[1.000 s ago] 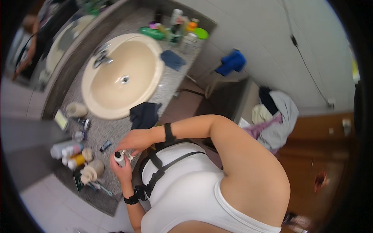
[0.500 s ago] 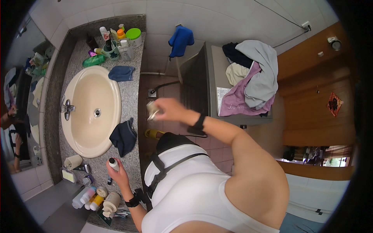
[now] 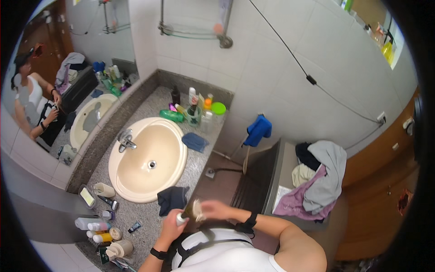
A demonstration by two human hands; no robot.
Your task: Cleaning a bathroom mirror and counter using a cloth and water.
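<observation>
Altogether, two hands (image 3: 169,230) (image 3: 216,210) hold one white bottle (image 3: 181,220) and one pale item (image 3: 198,211).

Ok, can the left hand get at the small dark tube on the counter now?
Probably not as it is: the left hand is gripping a white bottle, though the small dark tube lies close by, uncovered.

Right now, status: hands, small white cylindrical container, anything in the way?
Left hand gripping container. Right hand holding blurred pale item. Possible obstruction: dark crumpled cloth beside left hand.
</observation>
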